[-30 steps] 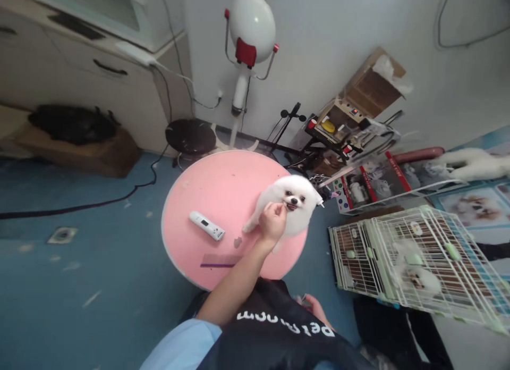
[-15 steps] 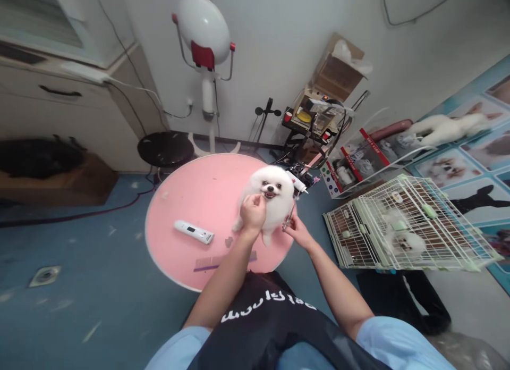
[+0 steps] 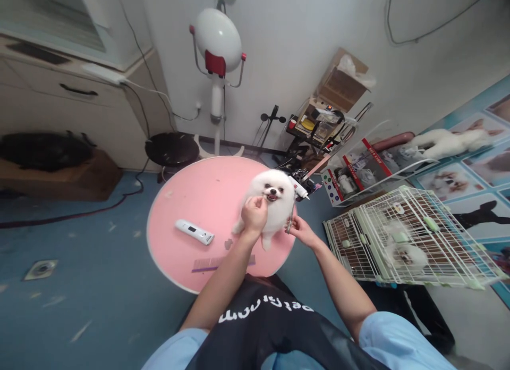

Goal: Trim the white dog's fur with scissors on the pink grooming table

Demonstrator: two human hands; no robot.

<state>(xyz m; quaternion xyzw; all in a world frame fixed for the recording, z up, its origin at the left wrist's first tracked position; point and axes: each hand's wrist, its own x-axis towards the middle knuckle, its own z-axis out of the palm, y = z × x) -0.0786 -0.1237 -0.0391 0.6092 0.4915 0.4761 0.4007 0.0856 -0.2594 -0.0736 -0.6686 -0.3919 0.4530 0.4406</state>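
A fluffy white dog point(image 3: 274, 213) sits at the right side of a round pink table point(image 3: 191, 186), mouth open. My left hand point(image 3: 255, 215) is closed in a pinch at the fur beside its muzzle. With my right hand point(image 3: 302, 230) I grip silver scissors point(image 3: 291, 217), their blades pointing up along the dog's side. On the table lie a white clipper point(image 3: 194, 232), a small clump of grey fur or similar point(image 3: 228, 244) and a purple-edged comb point(image 3: 207, 264), partly covered by my left forearm.
Behind the table stand a black stool point(image 3: 171, 149) and a white dryer on a stand point(image 3: 218, 40). At the right is a wire cage point(image 3: 418, 234) with another white dog inside. A cart with boxes point(image 3: 319, 120) stands by the wall.
The camera view has tilted slightly, so the surroundings sit lower in the picture. My right hand has shifted a little to the right with the scissors; my left stays by the muzzle.
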